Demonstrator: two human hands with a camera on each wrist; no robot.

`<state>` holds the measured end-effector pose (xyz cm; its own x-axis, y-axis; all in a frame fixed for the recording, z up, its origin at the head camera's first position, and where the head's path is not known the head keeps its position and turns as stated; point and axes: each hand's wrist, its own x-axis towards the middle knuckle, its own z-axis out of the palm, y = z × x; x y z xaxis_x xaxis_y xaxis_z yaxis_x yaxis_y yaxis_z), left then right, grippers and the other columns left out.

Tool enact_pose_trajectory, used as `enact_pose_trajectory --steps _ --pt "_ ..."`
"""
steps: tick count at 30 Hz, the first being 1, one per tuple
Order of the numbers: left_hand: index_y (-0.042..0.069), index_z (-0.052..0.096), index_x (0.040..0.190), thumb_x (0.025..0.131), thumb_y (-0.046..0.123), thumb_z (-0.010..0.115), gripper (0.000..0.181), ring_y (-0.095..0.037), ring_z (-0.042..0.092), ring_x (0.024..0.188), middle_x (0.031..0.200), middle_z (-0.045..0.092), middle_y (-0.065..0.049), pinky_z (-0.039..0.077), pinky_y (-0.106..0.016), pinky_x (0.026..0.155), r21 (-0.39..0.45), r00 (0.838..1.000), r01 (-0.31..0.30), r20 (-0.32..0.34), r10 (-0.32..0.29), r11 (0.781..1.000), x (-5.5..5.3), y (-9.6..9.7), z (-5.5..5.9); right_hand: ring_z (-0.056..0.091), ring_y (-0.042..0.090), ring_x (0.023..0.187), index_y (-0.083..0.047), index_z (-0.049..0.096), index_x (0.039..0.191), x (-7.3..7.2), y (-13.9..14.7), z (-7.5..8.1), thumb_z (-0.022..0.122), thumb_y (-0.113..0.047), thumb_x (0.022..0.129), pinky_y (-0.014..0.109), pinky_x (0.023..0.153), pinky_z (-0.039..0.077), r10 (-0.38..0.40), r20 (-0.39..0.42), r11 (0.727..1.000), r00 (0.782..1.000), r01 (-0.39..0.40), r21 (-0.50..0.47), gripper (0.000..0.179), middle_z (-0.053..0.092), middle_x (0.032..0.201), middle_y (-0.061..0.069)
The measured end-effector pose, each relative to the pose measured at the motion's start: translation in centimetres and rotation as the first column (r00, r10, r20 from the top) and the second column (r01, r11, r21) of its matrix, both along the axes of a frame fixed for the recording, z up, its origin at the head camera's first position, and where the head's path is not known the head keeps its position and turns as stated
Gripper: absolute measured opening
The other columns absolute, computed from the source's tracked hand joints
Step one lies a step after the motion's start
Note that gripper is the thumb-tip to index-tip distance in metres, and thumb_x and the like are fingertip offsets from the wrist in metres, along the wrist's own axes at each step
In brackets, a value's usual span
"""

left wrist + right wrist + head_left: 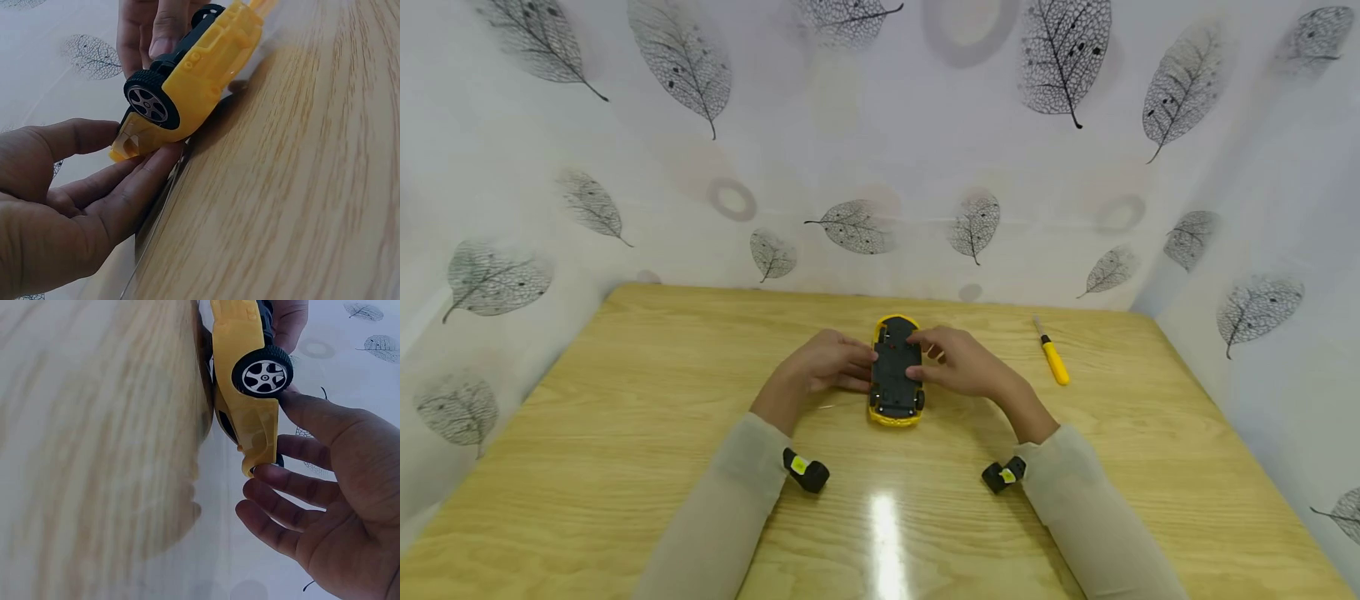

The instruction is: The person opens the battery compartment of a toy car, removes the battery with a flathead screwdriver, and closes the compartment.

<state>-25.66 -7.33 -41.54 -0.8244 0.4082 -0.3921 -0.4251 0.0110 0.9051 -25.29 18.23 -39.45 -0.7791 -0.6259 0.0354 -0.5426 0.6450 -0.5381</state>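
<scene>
A yellow toy car lies upside down on the table, its black underside facing up. One end is tilted toward the wall side in neither view clearly. My left hand grips its left side; in the left wrist view the thumb presses the dark base edge and the fingers reach beneath the yellow body. From the right, my right hand holds the car with thumb and index finger on the underside. Its other fingers curve beside the body near a silver-spoked wheel.
A screwdriver with a yellow handle lies to the right of my right hand. The wooden table meets a white leaf-patterned cloth at its back and sides.
</scene>
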Motion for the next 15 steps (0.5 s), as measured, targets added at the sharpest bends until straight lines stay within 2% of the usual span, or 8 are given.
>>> enact_pose_trajectory --steps 6,15 --pt "-0.013 0.058 0.133 0.100 0.003 0.061 0.037 -0.030 0.072 0.098 0.119 0.068 -0.028 0.064 -0.044 0.087 -0.010 1.000 0.012 0.012 -0.012 1.000 0.02 -0.11 0.06 0.064 0.028 0.109 -0.006 0.060 0.143 0.14 0.21 0.16 0.076 -0.031 0.095 0.044 0.094 0.058 -0.007 0.039 1.000 0.999 0.007 -0.008 0.056 0.065 0.121 0.011" --pt "-0.012 0.059 0.133 0.100 0.004 0.062 0.036 -0.029 0.072 0.098 0.120 0.069 -0.026 0.064 -0.044 0.088 -0.011 1.000 0.003 0.011 -0.003 1.000 0.00 -0.06 0.00 0.064 0.025 0.105 -0.009 0.062 0.141 -0.02 0.29 -0.01 0.077 -0.029 0.094 0.040 0.091 0.058 -0.019 0.031 1.000 0.999 0.020 -0.013 0.054 0.066 0.116 0.008"
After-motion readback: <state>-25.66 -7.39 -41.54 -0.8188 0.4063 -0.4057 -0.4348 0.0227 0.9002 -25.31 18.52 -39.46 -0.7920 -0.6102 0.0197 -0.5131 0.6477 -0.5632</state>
